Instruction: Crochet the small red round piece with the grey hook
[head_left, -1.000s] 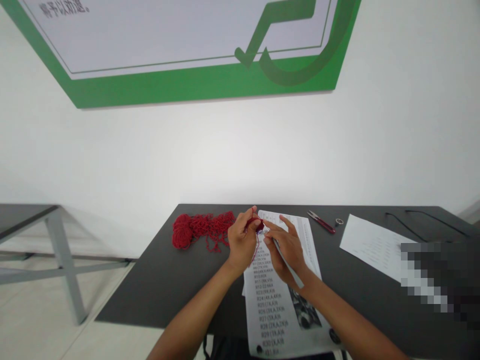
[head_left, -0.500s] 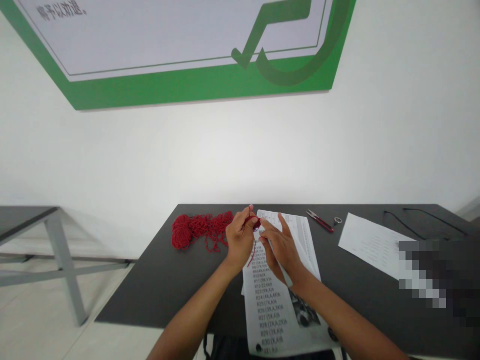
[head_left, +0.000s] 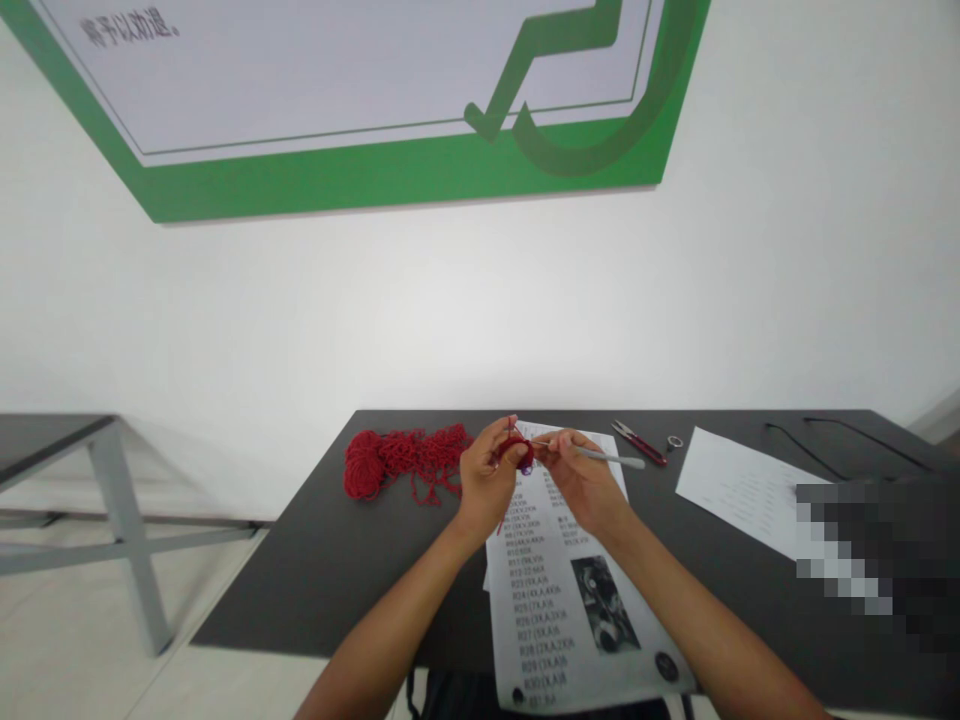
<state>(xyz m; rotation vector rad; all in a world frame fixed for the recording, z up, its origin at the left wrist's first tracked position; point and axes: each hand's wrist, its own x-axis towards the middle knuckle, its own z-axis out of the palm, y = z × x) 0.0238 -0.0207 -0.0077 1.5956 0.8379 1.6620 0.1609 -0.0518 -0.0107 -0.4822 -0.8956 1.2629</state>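
Near the middle of the dark table, my left hand [head_left: 487,478] is closed on a small red crocheted piece [head_left: 514,452], with a strand of red yarn running over its raised fingers. My right hand [head_left: 587,487] pinches a crochet hook [head_left: 611,458] with a grey handle that points out to the right. The hook's thin tip meets the right side of the red piece. Something small and purple shows at the piece's lower edge. To the left of my left hand lies a red yarn ball [head_left: 364,466] with loose, crinkled yarn [head_left: 426,455] beside it.
Beneath my hands lies a printed pattern sheet [head_left: 547,610]. Red-handled snips [head_left: 641,442] and a metal ring [head_left: 674,442] are at the right, by a white paper [head_left: 739,485] and thin black glasses arms [head_left: 810,452]. A pixelated patch covers the right edge.
My right hand has turned and its spread fingers have closed round the hook, whose handle now points right. My left hand, still on the red piece, has shifted slightly right.
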